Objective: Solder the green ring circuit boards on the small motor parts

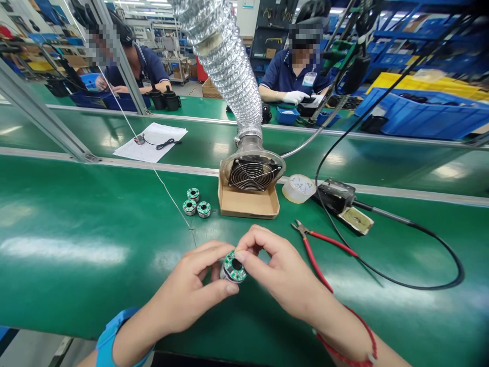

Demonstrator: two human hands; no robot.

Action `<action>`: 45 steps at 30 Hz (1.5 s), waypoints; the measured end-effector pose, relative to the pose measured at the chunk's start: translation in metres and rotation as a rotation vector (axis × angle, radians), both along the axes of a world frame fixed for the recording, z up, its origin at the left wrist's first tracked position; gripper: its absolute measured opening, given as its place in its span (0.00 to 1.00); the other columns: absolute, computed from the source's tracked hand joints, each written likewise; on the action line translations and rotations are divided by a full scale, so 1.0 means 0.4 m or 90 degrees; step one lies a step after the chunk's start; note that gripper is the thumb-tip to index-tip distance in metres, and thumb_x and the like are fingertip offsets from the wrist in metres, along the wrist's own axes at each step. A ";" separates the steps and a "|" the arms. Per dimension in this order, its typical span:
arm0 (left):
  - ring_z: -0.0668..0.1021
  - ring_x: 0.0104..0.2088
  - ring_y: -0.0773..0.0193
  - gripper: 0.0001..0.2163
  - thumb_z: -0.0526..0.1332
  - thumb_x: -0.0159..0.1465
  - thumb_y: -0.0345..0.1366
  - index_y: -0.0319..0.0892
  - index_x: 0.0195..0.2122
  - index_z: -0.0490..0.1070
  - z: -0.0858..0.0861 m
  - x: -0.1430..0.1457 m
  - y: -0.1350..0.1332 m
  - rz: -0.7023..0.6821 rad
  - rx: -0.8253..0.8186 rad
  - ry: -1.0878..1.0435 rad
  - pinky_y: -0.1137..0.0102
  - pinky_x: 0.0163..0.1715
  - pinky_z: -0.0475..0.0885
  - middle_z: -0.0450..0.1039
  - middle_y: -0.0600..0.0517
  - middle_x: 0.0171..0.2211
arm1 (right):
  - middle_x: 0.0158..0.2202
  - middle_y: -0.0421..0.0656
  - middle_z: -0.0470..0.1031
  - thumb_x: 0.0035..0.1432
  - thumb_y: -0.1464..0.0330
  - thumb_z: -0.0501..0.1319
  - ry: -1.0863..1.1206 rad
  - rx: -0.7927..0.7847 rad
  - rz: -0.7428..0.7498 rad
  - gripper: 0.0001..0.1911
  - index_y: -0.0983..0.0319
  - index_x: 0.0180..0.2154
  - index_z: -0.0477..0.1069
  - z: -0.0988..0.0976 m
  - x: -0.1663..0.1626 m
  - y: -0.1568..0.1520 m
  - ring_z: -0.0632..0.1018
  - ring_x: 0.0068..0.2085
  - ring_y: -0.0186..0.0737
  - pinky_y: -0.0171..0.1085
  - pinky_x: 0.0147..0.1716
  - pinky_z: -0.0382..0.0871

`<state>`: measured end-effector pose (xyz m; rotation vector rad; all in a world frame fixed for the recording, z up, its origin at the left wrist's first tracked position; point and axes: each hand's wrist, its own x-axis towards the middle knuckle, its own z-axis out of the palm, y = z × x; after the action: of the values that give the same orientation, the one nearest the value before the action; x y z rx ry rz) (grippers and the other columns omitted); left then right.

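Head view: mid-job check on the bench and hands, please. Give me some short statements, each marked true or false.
1. The left hand holds a round part. True.
2. The right hand grips the pliers. False: the pliers lie on the bench.
3. Three more round parts stand left of the box. True.
4. The box is lidded. False: the box is open-topped.
5. A cable lies on the paper. True.

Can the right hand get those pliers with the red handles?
Probably yes: the pliers lie close beside the right hand, with nothing seen between them, though it's busy at the round part and a black cable runs by one handle.
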<state>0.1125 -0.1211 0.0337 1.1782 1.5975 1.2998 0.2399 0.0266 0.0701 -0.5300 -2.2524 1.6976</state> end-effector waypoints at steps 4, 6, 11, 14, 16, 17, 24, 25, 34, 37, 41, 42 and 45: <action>0.77 0.37 0.60 0.13 0.63 0.65 0.38 0.43 0.50 0.70 -0.006 0.007 0.020 0.083 -0.017 0.112 0.69 0.34 0.72 0.75 0.47 0.44 | 0.32 0.40 0.72 0.60 0.65 0.61 0.061 0.044 -0.127 0.04 0.57 0.34 0.73 -0.027 0.016 -0.018 0.75 0.35 0.37 0.36 0.36 0.71; 0.78 0.35 0.61 0.09 0.60 0.64 0.33 0.43 0.46 0.69 -0.006 0.009 0.031 0.116 0.012 0.257 0.70 0.33 0.73 0.76 0.49 0.38 | 0.34 0.42 0.74 0.61 0.65 0.61 0.055 0.082 -0.128 0.06 0.56 0.33 0.76 -0.042 0.023 -0.026 0.76 0.38 0.40 0.37 0.37 0.72; 0.80 0.30 0.61 0.10 0.54 0.62 0.24 0.43 0.42 0.67 -0.017 0.015 0.066 0.185 0.124 0.675 0.72 0.23 0.71 0.77 0.49 0.38 | 0.53 0.47 0.75 0.57 0.62 0.63 0.004 -0.012 -0.156 0.08 0.54 0.37 0.80 -0.083 0.021 -0.037 0.77 0.54 0.49 0.42 0.42 0.76; 0.81 0.28 0.59 0.13 0.52 0.60 0.22 0.44 0.42 0.67 -0.032 0.025 0.086 0.210 0.125 0.810 0.70 0.18 0.69 0.78 0.48 0.38 | 0.56 0.48 0.75 0.58 0.62 0.63 0.017 -0.009 -0.187 0.08 0.56 0.36 0.79 -0.108 0.013 -0.042 0.77 0.56 0.49 0.45 0.50 0.75; 0.81 0.28 0.57 0.14 0.52 0.60 0.22 0.44 0.42 0.69 -0.039 0.033 0.096 0.222 0.123 0.826 0.70 0.18 0.69 0.78 0.47 0.37 | 0.55 0.48 0.76 0.61 0.62 0.62 0.035 0.041 -0.205 0.07 0.57 0.35 0.78 -0.123 0.008 -0.040 0.77 0.56 0.47 0.46 0.52 0.75; 0.82 0.28 0.57 0.14 0.52 0.61 0.22 0.43 0.42 0.69 -0.042 0.035 0.100 0.220 0.116 0.812 0.69 0.18 0.69 0.78 0.47 0.38 | 0.53 0.48 0.76 0.61 0.63 0.62 0.038 0.068 -0.209 0.07 0.57 0.34 0.77 -0.129 0.006 -0.036 0.77 0.55 0.46 0.46 0.51 0.75; 0.82 0.40 0.56 0.13 0.54 0.68 0.36 0.40 0.49 0.74 -0.047 -0.026 0.091 0.080 -0.056 0.451 0.64 0.38 0.77 0.77 0.45 0.43 | 0.43 0.48 0.79 0.50 0.76 0.66 0.010 0.226 -0.187 0.08 0.58 0.24 0.72 -0.158 -0.020 0.041 0.72 0.54 0.56 0.59 0.56 0.65; 0.81 0.41 0.57 0.14 0.51 0.70 0.38 0.41 0.46 0.75 -0.046 -0.041 0.088 0.055 -0.078 0.391 0.64 0.41 0.76 0.78 0.46 0.41 | 0.42 0.49 0.79 0.49 0.77 0.66 0.007 0.241 -0.177 0.09 0.59 0.23 0.73 -0.157 -0.023 0.046 0.72 0.54 0.57 0.61 0.56 0.63; 0.76 0.27 0.61 0.15 0.50 0.67 0.45 0.42 0.39 0.72 -0.028 -0.084 0.093 0.049 -0.241 0.160 0.68 0.30 0.70 0.74 0.52 0.28 | 0.45 0.44 0.79 0.59 0.63 0.69 0.083 0.128 -0.467 0.15 0.58 0.47 0.76 -0.159 0.121 0.232 0.78 0.46 0.45 0.49 0.49 0.74; 0.75 0.27 0.62 0.12 0.50 0.66 0.42 0.43 0.36 0.69 -0.022 -0.077 0.108 0.053 -0.237 0.128 0.69 0.29 0.69 0.73 0.53 0.28 | 0.48 0.46 0.76 0.68 0.59 0.62 0.101 -0.021 -0.648 0.18 0.63 0.53 0.71 -0.171 0.214 0.400 0.79 0.43 0.41 0.44 0.42 0.77; 0.74 0.28 0.62 0.10 0.51 0.65 0.40 0.43 0.36 0.70 -0.019 -0.069 0.141 0.058 -0.196 0.185 0.70 0.29 0.67 0.71 0.54 0.28 | 0.55 0.48 0.74 0.67 0.60 0.63 0.126 -0.198 -0.717 0.19 0.62 0.56 0.70 -0.191 0.259 0.554 0.78 0.49 0.45 0.49 0.47 0.77; 0.74 0.30 0.61 0.11 0.51 0.65 0.40 0.43 0.36 0.71 -0.019 -0.067 0.149 0.060 -0.183 0.204 0.69 0.31 0.68 0.72 0.53 0.29 | 0.55 0.48 0.74 0.67 0.60 0.63 0.137 -0.227 -0.721 0.19 0.62 0.56 0.70 -0.197 0.259 0.573 0.78 0.50 0.45 0.49 0.48 0.77; 0.76 0.34 0.59 0.12 0.52 0.65 0.41 0.42 0.36 0.73 -0.023 -0.067 0.168 0.068 -0.174 0.226 0.67 0.35 0.69 0.76 0.51 0.32 | 0.55 0.48 0.74 0.67 0.61 0.63 0.208 -0.261 -0.730 0.19 0.62 0.56 0.70 -0.206 0.265 0.592 0.78 0.50 0.45 0.49 0.48 0.77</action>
<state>0.0858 -0.0539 0.0244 1.2104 2.0448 0.9294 0.3460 0.2636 -0.0122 -1.2079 -0.9564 1.3921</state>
